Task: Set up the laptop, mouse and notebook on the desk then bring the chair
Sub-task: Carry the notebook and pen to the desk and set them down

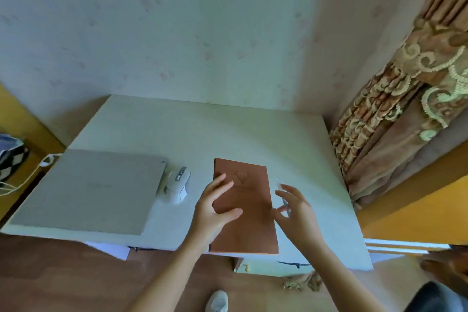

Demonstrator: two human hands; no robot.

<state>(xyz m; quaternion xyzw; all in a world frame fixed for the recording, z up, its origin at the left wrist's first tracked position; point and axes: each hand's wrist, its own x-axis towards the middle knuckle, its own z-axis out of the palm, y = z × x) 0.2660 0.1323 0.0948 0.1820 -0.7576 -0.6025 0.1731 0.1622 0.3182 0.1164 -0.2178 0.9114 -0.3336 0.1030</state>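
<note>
Both forearms reach in from the bottom of the view toward the near edge of the counter (228, 134). Left hand (215, 208) is laid with spread, relaxed fingers on the left side of the brown notebook (243, 208), touching its cover without gripping it. Right hand (295, 213) is held just beside the notebook's right edge, and a thin pale object, seemingly a pen (283, 197), appears to be pinched between thumb and fingers, though blur makes this uncertain.

The notebook is lying flat and closed at the middle of the near edge, its lower end slightly overhanging. The laptop (93, 190) is seen closed toward the near left corner, with a white cable (33, 170) at its far left side. The white mouse (177, 185) sits just beside the laptop's right edge, between laptop and notebook.

All three items are thus judged to be on the counter already. What is left appears to be squaring the notebook, perhaps opening the laptop, and bringing the chair, which cannot be seen with certainty.
</note>
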